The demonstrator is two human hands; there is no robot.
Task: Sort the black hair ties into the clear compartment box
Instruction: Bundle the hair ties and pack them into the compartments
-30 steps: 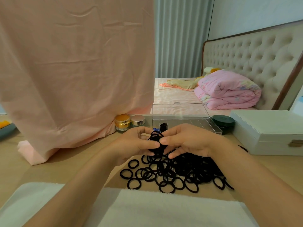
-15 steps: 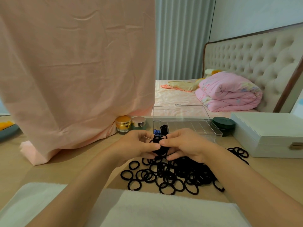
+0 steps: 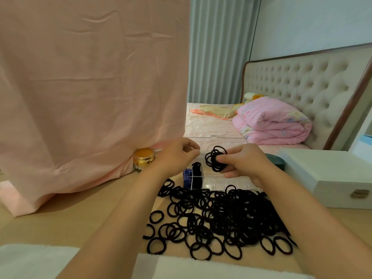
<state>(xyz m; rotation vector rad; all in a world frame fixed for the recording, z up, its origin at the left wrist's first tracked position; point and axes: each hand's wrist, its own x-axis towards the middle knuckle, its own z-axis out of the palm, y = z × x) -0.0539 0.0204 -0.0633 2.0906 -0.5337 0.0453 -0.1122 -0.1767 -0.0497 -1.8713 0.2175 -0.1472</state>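
The right hand (image 3: pixel 244 162) pinches a bunch of ties (image 3: pixel 215 161) between thumb and fingers, raised above the box (image 3: pixel 221 181). The left hand (image 3: pixel 177 156) hovers just beside the bunch, fingers curled loosely and holding nothing. The box is clear, hard plastic with thin dividers; its left compartments hold black and blue ties. A loose pile (image 3: pixel 221 218) of thin, round, fabric-covered black loops sprawls across the smooth, pale table (image 3: pixel 80 218), between the forearms and against the box's near wall.
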